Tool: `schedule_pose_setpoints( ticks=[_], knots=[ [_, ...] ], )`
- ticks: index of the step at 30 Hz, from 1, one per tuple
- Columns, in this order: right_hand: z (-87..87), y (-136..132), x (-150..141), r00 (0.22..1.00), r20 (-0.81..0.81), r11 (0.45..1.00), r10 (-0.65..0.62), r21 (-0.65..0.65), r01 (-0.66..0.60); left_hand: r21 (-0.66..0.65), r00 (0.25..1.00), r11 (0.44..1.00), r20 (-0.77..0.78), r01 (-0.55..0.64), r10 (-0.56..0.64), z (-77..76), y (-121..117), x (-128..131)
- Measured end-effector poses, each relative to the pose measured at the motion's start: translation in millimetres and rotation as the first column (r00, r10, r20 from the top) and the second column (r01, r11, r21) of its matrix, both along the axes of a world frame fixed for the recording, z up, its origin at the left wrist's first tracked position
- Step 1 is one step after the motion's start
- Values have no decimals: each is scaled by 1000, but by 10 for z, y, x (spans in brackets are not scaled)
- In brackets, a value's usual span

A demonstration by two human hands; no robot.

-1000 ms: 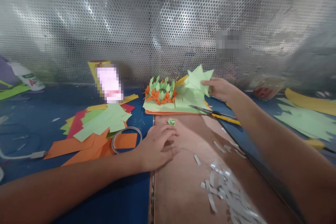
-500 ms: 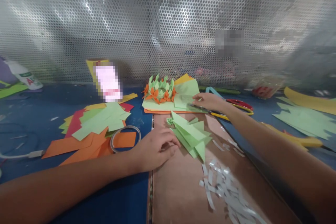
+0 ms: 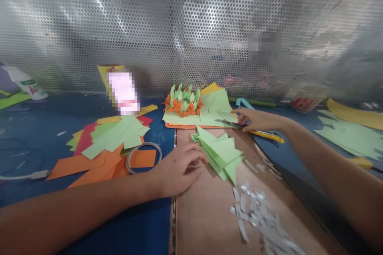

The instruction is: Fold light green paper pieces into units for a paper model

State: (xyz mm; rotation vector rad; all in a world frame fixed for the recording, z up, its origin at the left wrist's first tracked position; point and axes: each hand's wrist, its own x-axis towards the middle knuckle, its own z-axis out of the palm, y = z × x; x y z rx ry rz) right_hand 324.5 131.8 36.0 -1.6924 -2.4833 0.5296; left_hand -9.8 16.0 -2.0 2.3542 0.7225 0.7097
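1. A brown board (image 3: 203, 219) is lying on the blue bench (image 3: 119, 227).
2. The left hand (image 3: 179, 169) is resting across the board's left edge, its fingers loosely curled and parted, holding nothing.
3. The folded green papers (image 3: 221, 153) are lying on the board toward its far end, just beside the left hand's fingertips; a small green folded piece (image 3: 195, 137) is sitting at their left tip.
4. The right hand (image 3: 257, 119) is poised at the board's far right corner, over the yellow-handled scissors (image 3: 266, 134); its fingers are forming a narrow gap, but whether they are gripping the scissors I cannot tell.
5. Beyond the board's far end, a stack of sheets (image 3: 217, 103) is carrying a green-and-orange paper ring (image 3: 190, 107).
6. Shiny pale strips (image 3: 263, 219) are lying scattered on the board's right side.
7. Left of the board, a roll of tape (image 3: 128, 162) and orange papers (image 3: 98, 171) are lying near its edge.
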Motion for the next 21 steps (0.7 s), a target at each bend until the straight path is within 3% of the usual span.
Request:
schedule_pose_setpoints(
  ticks=[5,10,17,21],
  knots=[
    [-23,16,58,993,-40,980,-112,160,117,-49,1000,999,-14,4,-5,57,-26,1],
    [-56,6,-55,967,-90,897,-239,360,255,-76,1000,997,-24,6,-8,91,-34,9],
    [-344,-28,-549,946,-168,889,-276,330,318,-54,1000,999,-4,6,-6,62,-30,10],
    [-499,-29,-682,901,-282,873,-329,272,404,-55,1000,998,-5,0,0,69,-28,8]
  ],
)
